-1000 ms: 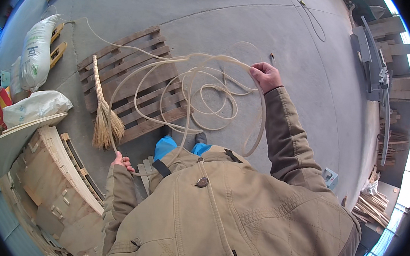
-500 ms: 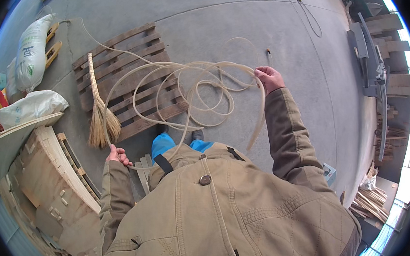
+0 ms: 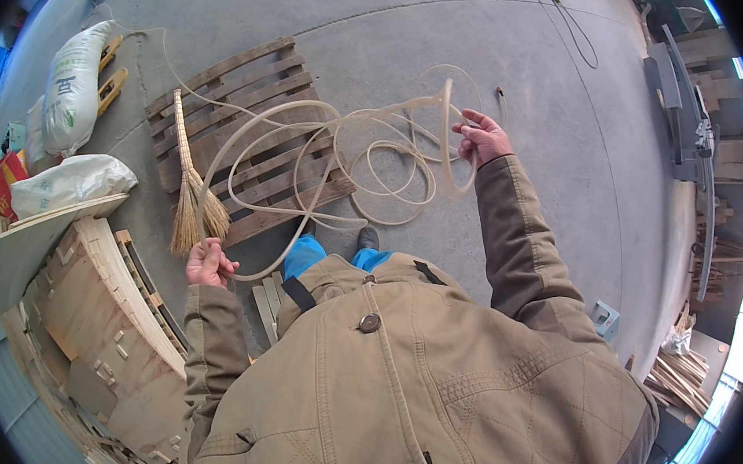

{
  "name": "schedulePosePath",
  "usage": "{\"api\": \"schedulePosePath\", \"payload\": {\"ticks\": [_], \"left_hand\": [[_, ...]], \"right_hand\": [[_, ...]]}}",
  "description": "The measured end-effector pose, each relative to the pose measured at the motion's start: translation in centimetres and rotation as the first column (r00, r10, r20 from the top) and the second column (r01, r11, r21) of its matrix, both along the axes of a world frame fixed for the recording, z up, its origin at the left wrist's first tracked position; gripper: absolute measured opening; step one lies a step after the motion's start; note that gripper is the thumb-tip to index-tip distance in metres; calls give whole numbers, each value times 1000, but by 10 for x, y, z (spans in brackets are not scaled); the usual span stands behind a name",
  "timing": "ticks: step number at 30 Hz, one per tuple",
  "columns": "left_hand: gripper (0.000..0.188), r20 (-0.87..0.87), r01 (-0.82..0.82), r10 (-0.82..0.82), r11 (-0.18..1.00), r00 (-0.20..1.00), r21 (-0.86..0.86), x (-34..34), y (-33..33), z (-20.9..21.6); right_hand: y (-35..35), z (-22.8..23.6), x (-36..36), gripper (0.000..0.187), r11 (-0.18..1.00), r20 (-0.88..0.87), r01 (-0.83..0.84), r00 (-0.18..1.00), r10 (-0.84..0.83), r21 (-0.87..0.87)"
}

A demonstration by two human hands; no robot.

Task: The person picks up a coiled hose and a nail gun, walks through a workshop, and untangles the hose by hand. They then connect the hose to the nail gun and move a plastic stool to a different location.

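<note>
A long, pale translucent hose (image 3: 446,141) hangs in wide, tangled loops between my two hands in front of my body. At the left, my left hand (image 3: 208,266) is closed around one stretch of it, beside the bristles of a straw broom (image 3: 199,219). My right hand (image 3: 482,138), farther out on the right, has its thumb and fingers bent round the hose near a narrow loop. Part of this grip is hidden by the fingers. Several coils sag over the concrete floor and the wooden pallet (image 3: 242,66).
White sacks (image 3: 76,85) and a yellow pallet-truck fork (image 3: 112,89) stand at the far left. Plywood panels (image 3: 117,298) fill the near left. A dark cable (image 3: 585,41) lies on the far-right floor. Wood strips (image 3: 678,377) are stacked at the near right.
The hose beside my right hand has swung up and curled into a narrow loop; before, it hung down in a long arc. My left hand has risen slightly, still holding the hose.
</note>
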State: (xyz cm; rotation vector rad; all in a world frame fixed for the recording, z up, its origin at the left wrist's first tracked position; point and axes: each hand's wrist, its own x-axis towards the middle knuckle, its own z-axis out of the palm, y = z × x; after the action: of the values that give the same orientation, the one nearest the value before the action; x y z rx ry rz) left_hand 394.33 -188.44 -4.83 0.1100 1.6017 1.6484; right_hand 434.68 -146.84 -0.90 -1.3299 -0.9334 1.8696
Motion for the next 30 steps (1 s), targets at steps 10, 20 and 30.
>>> {"api": "schedulePosePath", "payload": {"ticks": [10, 20, 30], "left_hand": [[32, -121, 414, -430, 900, 895, -136, 70, -1, 3], [36, 92, 653, -646, 747, 758, -125, 147, 58, -7], [31, 393, 544, -587, 808, 707, 229, 131, 172, -33]], "right_hand": [[2, 15, 14, 44, 999, -54, -44, 998, 43, -3], [-16, 57, 5, 45, 960, -116, -235, 961, 253, 150], [-48, 138, -12, 45, 816, 129, -530, 848, 514, 230]]}}
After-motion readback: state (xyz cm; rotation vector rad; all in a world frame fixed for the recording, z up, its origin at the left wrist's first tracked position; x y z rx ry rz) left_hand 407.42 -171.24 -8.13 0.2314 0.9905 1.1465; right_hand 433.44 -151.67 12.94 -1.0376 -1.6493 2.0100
